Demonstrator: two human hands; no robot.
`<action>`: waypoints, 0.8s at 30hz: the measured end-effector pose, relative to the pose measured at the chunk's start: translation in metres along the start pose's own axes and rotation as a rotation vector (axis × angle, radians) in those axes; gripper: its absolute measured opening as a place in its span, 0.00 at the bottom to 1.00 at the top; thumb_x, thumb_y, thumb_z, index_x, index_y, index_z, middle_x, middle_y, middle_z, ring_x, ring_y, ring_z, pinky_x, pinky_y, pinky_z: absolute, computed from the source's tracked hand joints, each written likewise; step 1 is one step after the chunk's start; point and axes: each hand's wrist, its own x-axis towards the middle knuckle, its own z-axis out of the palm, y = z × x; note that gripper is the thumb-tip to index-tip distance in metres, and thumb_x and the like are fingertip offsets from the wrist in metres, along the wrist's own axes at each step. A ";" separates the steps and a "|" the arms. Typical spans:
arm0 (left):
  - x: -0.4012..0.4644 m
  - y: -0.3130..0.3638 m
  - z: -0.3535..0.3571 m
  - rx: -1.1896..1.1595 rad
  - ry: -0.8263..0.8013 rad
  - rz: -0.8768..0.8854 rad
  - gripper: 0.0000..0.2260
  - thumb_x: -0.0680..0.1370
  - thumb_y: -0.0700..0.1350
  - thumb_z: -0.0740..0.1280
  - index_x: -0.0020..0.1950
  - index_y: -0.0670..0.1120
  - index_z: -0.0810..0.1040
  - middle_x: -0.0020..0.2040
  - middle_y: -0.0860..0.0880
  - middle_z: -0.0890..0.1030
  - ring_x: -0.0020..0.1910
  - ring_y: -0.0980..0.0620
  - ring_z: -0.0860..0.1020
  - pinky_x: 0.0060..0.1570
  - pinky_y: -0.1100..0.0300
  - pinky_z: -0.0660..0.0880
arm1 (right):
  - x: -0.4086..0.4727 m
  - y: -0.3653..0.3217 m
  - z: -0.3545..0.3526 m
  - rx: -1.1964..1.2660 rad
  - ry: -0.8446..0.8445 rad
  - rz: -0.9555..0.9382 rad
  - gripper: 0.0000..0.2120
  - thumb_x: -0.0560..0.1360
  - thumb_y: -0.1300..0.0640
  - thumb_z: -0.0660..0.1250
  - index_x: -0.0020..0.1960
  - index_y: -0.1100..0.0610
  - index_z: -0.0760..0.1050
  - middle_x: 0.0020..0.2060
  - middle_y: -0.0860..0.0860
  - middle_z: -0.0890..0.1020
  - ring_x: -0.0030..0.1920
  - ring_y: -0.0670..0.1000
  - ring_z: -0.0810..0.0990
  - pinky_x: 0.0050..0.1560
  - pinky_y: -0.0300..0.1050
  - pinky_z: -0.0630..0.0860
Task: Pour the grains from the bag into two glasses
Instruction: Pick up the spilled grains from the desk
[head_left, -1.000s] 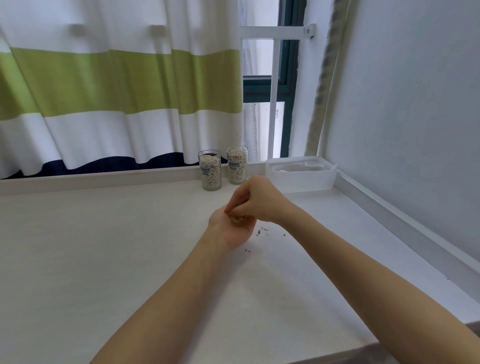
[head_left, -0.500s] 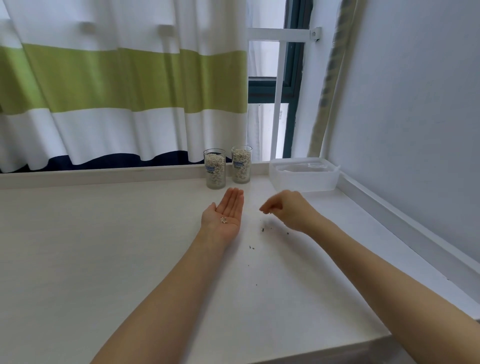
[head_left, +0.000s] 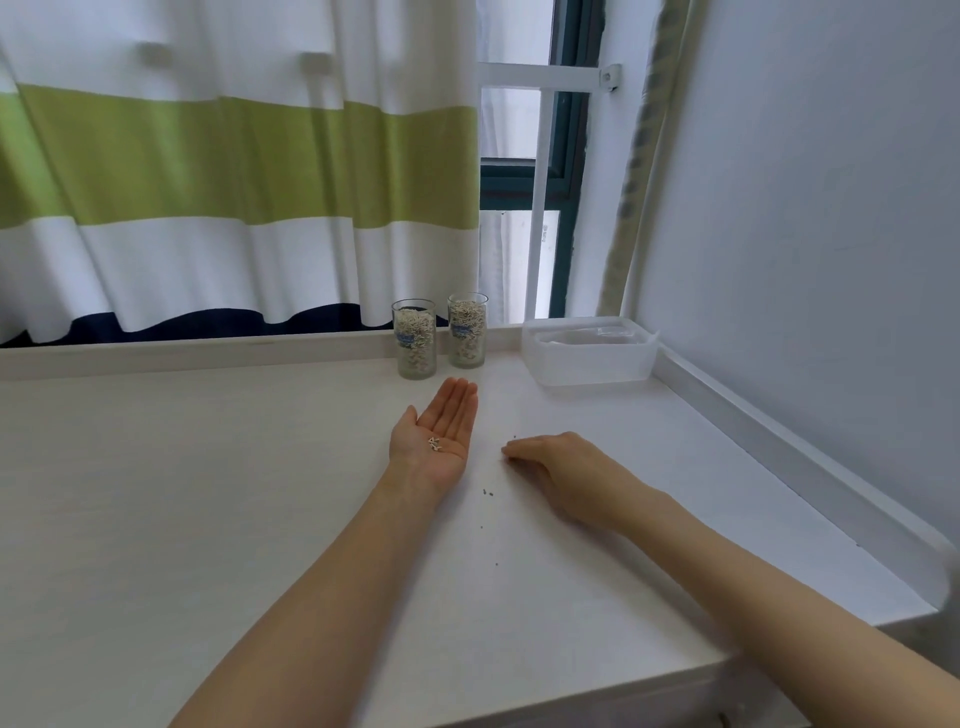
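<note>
Only unreadable blue labels mark both grain-filled glasses (head_left: 414, 339) (head_left: 467, 330).

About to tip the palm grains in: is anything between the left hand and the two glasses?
Nothing visible. The left hand lies palm up with a few grains, fingertips just short of the glasses. The tub sits off to the right, and the right hand rests flat beside it.
</note>
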 end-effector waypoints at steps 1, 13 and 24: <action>0.000 0.000 0.000 0.008 0.000 0.001 0.28 0.84 0.51 0.45 0.48 0.32 0.77 0.37 0.36 0.83 0.65 0.43 0.74 0.59 0.50 0.72 | 0.004 0.004 -0.002 0.024 0.026 0.029 0.18 0.81 0.61 0.54 0.69 0.56 0.70 0.68 0.51 0.73 0.69 0.52 0.70 0.70 0.45 0.64; 0.001 0.001 -0.003 0.012 0.005 0.014 0.28 0.84 0.52 0.45 0.48 0.32 0.77 0.37 0.37 0.83 0.65 0.43 0.74 0.59 0.51 0.72 | -0.005 0.001 0.000 0.067 -0.007 0.055 0.17 0.82 0.60 0.52 0.66 0.58 0.73 0.65 0.52 0.76 0.66 0.52 0.73 0.68 0.42 0.65; 0.003 -0.002 -0.003 0.046 0.015 0.039 0.28 0.84 0.52 0.46 0.47 0.33 0.77 0.36 0.38 0.83 0.64 0.43 0.75 0.58 0.51 0.73 | -0.003 -0.015 0.018 0.147 -0.081 0.199 0.24 0.83 0.56 0.46 0.77 0.60 0.45 0.78 0.54 0.48 0.77 0.50 0.49 0.74 0.41 0.46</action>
